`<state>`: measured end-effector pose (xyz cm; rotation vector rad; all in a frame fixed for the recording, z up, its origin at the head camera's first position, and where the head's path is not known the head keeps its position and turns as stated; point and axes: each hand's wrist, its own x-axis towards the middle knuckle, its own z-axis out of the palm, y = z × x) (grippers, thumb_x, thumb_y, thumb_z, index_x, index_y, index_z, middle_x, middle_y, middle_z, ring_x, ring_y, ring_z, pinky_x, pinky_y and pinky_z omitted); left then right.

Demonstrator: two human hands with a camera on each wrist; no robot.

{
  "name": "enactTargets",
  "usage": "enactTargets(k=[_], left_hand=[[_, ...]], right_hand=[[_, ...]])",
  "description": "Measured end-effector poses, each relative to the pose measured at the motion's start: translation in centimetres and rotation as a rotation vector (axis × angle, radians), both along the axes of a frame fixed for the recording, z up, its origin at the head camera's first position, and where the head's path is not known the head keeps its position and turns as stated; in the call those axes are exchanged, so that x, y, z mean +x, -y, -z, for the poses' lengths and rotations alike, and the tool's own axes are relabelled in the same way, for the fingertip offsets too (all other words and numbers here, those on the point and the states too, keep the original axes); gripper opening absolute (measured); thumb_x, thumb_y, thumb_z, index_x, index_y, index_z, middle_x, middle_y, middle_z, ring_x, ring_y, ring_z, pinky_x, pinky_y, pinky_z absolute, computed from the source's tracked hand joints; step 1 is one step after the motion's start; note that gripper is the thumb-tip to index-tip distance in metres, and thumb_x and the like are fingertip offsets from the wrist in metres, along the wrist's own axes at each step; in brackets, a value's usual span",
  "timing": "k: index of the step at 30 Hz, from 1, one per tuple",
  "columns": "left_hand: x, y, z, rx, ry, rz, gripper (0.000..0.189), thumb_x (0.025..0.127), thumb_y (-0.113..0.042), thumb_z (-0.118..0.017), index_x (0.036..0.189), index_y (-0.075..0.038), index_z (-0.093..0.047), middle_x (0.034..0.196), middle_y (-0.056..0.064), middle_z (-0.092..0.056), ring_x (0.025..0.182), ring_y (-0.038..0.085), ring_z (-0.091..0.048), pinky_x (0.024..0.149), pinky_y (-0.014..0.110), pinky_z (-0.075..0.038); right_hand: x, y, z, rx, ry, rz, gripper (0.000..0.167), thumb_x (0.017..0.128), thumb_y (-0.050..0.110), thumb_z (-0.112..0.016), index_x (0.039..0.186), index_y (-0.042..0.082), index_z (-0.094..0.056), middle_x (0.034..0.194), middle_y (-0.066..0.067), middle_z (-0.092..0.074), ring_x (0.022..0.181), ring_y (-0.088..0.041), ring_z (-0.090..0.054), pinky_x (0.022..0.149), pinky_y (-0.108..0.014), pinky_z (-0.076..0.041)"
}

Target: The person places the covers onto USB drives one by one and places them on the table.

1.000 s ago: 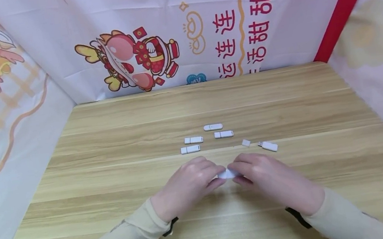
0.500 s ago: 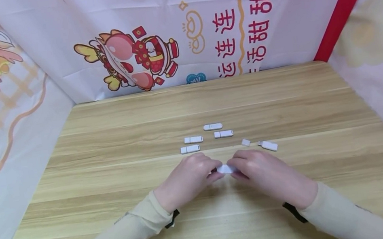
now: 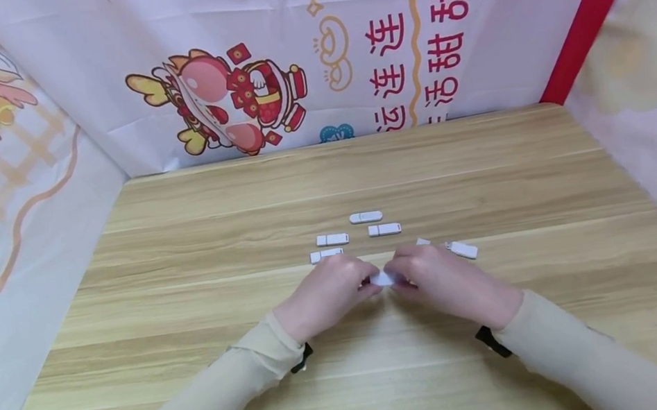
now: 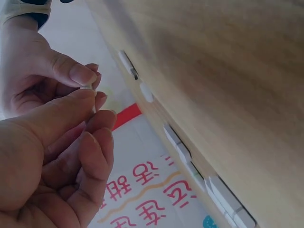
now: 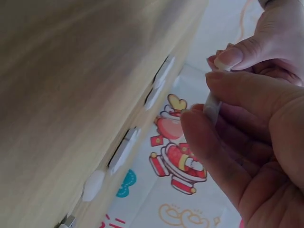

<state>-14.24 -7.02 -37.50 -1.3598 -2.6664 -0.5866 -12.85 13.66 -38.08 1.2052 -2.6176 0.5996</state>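
Both hands meet at a white USB stick [image 3: 384, 278], held level just above the table. My left hand [image 3: 326, 294] pinches one end between thumb and fingers. The other end is pinched by my right hand [image 3: 448, 281]; the right wrist view shows its thumb and forefinger along the white stick [image 5: 212, 108]. Fingers hide most of it. Right behind the right hand lies an uncapped USB stick [image 3: 463, 250], its metal plug facing left. Its small white cap [image 3: 423, 241] is partly covered by that hand. A capped USB stick [image 3: 326, 255] peeks out behind the left hand.
Farther back lie more white USB sticks: one with a square end [image 3: 332, 239], another to its right [image 3: 384, 229] and a rounded one [image 3: 365, 216]. The wooden table [image 3: 196, 251] is bordered by printed cloth [image 3: 250, 6] at the back and sides.
Both hands have moved away from the body together with the held USB stick. They now overlap the loose cap and the nearest capped stick. The sticks on the table lie as before.
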Motion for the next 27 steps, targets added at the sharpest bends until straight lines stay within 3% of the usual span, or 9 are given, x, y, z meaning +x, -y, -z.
enactTargets(k=[8,15,27], left_hand=[[-2.7,-0.5,0.8,-0.065,0.055,-0.060,0.006,0.086,-0.012,-0.077,0.082,-0.008,-0.075,0.071,-0.004,-0.065,0.063,0.009,-0.055,0.061,0.025,-0.048],[-4.7,-0.7,1.8,-0.090,0.138,-0.093,0.007,0.084,-0.013,-0.080,0.082,-0.009,-0.075,0.073,-0.003,-0.068,0.064,0.007,-0.058,0.061,0.022,-0.049],[-6.1,-0.9,2.3,-0.185,0.131,-0.129,0.008,0.082,-0.014,-0.082,0.080,-0.010,-0.075,0.070,-0.004,-0.065,0.064,0.012,-0.056,0.062,0.028,-0.049]], right_hand=[[-2.8,0.3,0.1,0.062,0.119,0.034,0.013,0.079,0.006,-0.083,0.088,0.006,-0.075,0.082,-0.001,-0.066,0.070,-0.008,-0.058,0.064,-0.023,-0.053],[-5.0,0.9,0.8,0.106,0.188,0.034,0.010,0.079,0.006,-0.083,0.086,0.007,-0.075,0.081,-0.001,-0.067,0.069,-0.008,-0.058,0.064,-0.022,-0.051],[-6.7,1.4,1.3,0.168,0.287,0.070,0.007,0.083,0.005,-0.079,0.090,0.007,-0.077,0.083,-0.002,-0.071,0.072,-0.009,-0.063,0.068,-0.025,-0.054]])
